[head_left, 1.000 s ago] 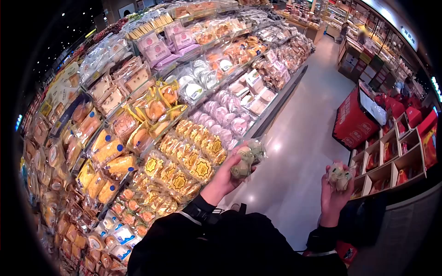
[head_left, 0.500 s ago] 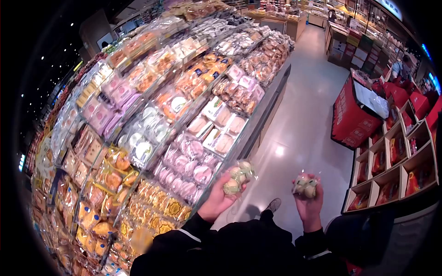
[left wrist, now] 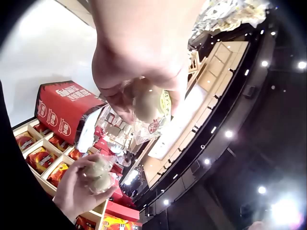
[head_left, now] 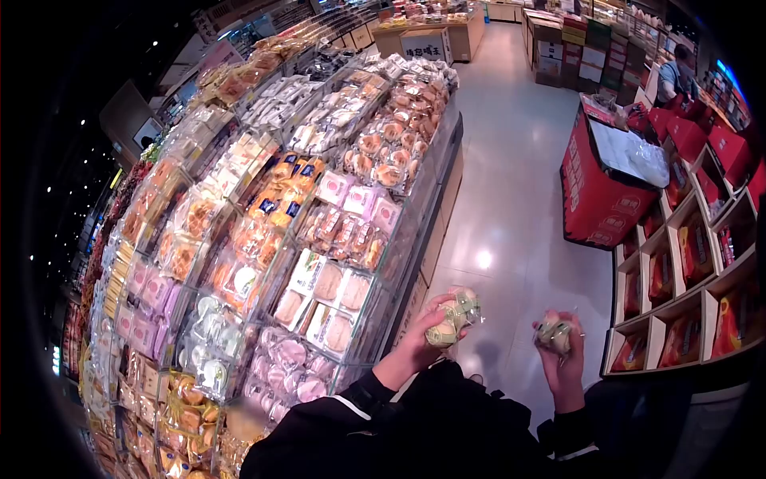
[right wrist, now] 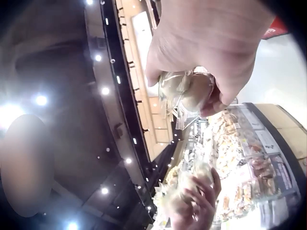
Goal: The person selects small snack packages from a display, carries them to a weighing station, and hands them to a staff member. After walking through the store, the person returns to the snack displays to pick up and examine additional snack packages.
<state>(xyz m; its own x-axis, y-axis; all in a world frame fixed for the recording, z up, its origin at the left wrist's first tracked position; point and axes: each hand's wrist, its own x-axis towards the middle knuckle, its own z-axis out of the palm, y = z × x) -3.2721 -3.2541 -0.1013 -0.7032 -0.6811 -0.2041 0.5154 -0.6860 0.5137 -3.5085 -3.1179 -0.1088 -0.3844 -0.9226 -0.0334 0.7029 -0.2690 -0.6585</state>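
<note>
My left hand (head_left: 413, 342) grips a clear plastic pack of round pale-green pastries (head_left: 453, 319), held up over the aisle beside the bakery display. Labels with yellow-green print show on that pack in the left wrist view. Off to the right, my right hand (head_left: 563, 370) holds a second, similar pack of round pale-green pastries (head_left: 554, 334), its fingers and thumb curled round the sides. Both packs are at about the same height, a gap of floor showing between them. In the right wrist view the clear wrapper (right wrist: 181, 115) sticks out past the fingers.
A long sloped display (head_left: 351, 215) of wrapped breads and cakes runs along the left. On the right stand a red box stand (head_left: 598, 184) and wooden cubbies (head_left: 678, 319) with red packets. The tiled aisle (head_left: 507, 160) leads away between them; a person (head_left: 675, 76) is at the far right.
The view has moved forward along the aisle, and the display has slid back and left. Both hands still hold their packs; the left hand has shifted slightly right in view.
</note>
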